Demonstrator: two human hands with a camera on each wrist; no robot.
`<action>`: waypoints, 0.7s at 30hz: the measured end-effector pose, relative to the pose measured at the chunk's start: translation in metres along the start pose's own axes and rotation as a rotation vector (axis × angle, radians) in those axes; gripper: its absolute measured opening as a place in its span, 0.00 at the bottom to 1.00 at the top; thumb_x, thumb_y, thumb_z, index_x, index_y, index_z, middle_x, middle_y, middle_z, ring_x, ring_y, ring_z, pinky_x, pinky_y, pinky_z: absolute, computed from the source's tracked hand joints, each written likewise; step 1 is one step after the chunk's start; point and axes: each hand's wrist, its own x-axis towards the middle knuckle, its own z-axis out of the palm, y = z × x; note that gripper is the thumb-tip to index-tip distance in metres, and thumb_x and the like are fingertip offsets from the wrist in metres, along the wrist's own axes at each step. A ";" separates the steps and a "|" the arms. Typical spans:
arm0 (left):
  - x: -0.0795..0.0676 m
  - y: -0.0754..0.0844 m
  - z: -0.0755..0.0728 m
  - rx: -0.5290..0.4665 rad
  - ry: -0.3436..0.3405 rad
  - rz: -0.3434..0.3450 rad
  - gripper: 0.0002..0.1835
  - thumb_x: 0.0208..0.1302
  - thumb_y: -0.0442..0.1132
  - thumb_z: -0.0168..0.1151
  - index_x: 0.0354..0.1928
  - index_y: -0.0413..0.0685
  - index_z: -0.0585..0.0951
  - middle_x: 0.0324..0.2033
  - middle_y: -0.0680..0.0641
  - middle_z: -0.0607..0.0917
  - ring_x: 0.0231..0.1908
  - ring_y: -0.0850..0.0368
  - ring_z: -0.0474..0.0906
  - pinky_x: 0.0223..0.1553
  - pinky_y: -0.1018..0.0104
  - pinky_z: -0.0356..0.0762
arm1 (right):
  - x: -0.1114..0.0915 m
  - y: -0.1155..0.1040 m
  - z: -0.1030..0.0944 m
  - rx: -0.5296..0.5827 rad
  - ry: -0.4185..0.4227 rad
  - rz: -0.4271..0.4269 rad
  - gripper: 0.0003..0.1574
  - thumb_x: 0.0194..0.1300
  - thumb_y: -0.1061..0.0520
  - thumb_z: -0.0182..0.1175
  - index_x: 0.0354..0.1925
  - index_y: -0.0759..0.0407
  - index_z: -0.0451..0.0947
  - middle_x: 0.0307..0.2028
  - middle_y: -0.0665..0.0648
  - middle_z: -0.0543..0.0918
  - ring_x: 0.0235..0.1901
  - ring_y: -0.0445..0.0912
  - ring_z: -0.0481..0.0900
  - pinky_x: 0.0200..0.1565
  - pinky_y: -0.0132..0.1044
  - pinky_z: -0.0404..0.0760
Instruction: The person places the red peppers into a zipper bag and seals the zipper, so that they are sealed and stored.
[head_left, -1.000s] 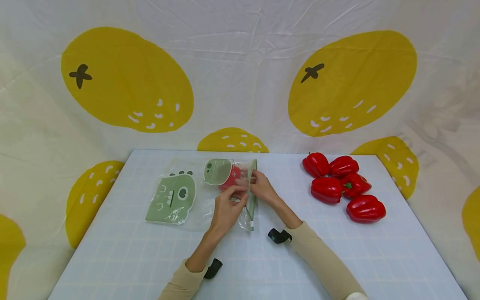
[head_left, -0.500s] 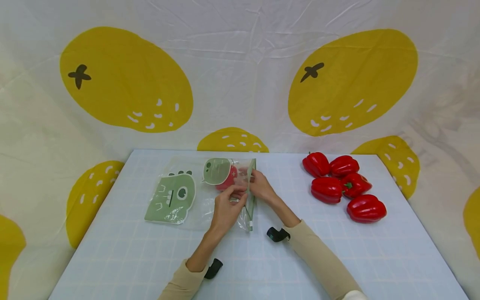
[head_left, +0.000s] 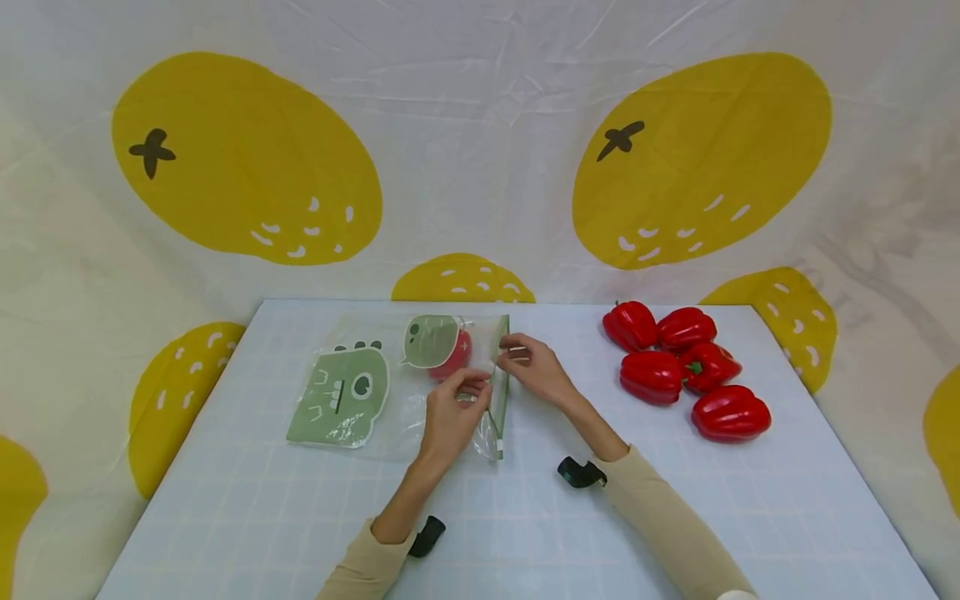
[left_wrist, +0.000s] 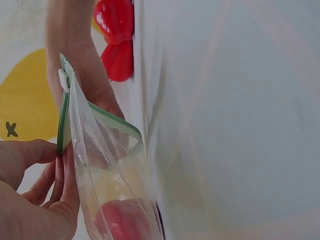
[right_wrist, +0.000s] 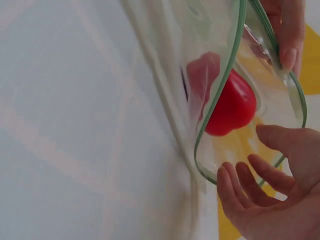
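A clear zip bag (head_left: 347, 398) with green dinosaur prints lies on its side on the table, its green-edged mouth to the right. My left hand (head_left: 452, 425) pinches the near lip of that mouth between thumb and fingers; in the left wrist view the green zip strip (left_wrist: 63, 125) runs through the pinch. Inside the bag lies a red bell pepper (right_wrist: 234, 106), partly behind a print in the head view. My right hand (head_left: 540, 372) is at the mouth, fingers loosely bent and spread from the thumb, with nothing between them in the right wrist view.
Several more red bell peppers (head_left: 651, 377) lie grouped on the right side of the table (head_left: 600, 542). A white curtain (head_left: 480, 167) with yellow fruit prints hangs behind the table. A white slider (left_wrist: 64, 80) sits at the near end of the zip.
My right hand has drawn back to the right, out of the bag's mouth, and the pepper stays inside. The left hand keeps its pinch on the lip almost in place.
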 end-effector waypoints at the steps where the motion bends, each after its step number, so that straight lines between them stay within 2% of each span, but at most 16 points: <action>1: 0.000 0.000 0.000 0.001 0.002 0.001 0.07 0.63 0.27 0.69 0.43 0.37 0.86 0.34 0.44 0.88 0.35 0.50 0.85 0.35 0.71 0.85 | -0.001 -0.001 -0.003 -0.002 0.003 0.001 0.23 0.72 0.60 0.63 0.61 0.68 0.75 0.57 0.67 0.81 0.55 0.59 0.82 0.60 0.50 0.81; 4: -0.001 0.001 -0.001 0.003 0.002 0.000 0.07 0.63 0.28 0.69 0.43 0.37 0.86 0.34 0.44 0.88 0.35 0.50 0.85 0.36 0.71 0.85 | -0.005 -0.002 -0.010 -0.010 0.016 0.026 0.23 0.72 0.57 0.65 0.61 0.65 0.77 0.57 0.64 0.82 0.55 0.56 0.83 0.60 0.49 0.80; 11: -0.003 -0.001 -0.001 -0.008 0.001 -0.014 0.07 0.64 0.28 0.69 0.43 0.40 0.86 0.35 0.45 0.88 0.35 0.51 0.85 0.37 0.70 0.86 | -0.015 -0.004 -0.026 -0.057 0.042 0.066 0.24 0.72 0.54 0.65 0.62 0.61 0.77 0.59 0.65 0.81 0.55 0.55 0.83 0.60 0.48 0.81; 16: -0.004 -0.002 -0.001 -0.008 -0.007 -0.033 0.07 0.65 0.30 0.69 0.44 0.40 0.86 0.36 0.45 0.88 0.36 0.51 0.85 0.38 0.71 0.85 | -0.023 -0.005 -0.037 -0.093 0.075 0.048 0.24 0.71 0.54 0.66 0.61 0.61 0.78 0.59 0.65 0.82 0.55 0.56 0.82 0.60 0.49 0.81; 21: -0.003 -0.003 0.000 -0.027 0.000 -0.019 0.07 0.64 0.29 0.69 0.43 0.40 0.87 0.35 0.45 0.88 0.36 0.51 0.85 0.37 0.71 0.85 | -0.031 -0.005 -0.049 -0.119 0.126 -0.005 0.24 0.69 0.56 0.68 0.60 0.63 0.79 0.57 0.65 0.82 0.55 0.56 0.81 0.61 0.52 0.79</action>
